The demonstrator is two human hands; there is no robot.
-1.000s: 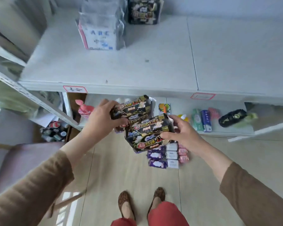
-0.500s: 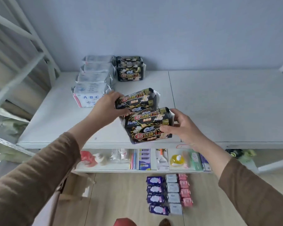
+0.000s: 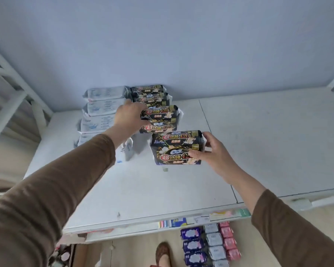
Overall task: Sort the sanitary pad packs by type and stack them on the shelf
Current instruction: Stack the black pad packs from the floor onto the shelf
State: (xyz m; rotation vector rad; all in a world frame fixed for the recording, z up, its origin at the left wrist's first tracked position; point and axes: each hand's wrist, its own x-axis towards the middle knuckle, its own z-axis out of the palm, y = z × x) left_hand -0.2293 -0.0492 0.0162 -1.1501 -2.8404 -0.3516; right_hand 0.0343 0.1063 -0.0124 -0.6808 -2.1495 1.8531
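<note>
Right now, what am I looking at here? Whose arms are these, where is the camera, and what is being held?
No machine here: a person in brown sleeves wears a camera on the head, looking forward and down. The left hand grips black packs near the black stack at the back of the white shelf. The right hand holds more black packs above the shelf. White packs stand in a row beside the black stack. Purple, grey and pink packs lie on the floor below.
</note>
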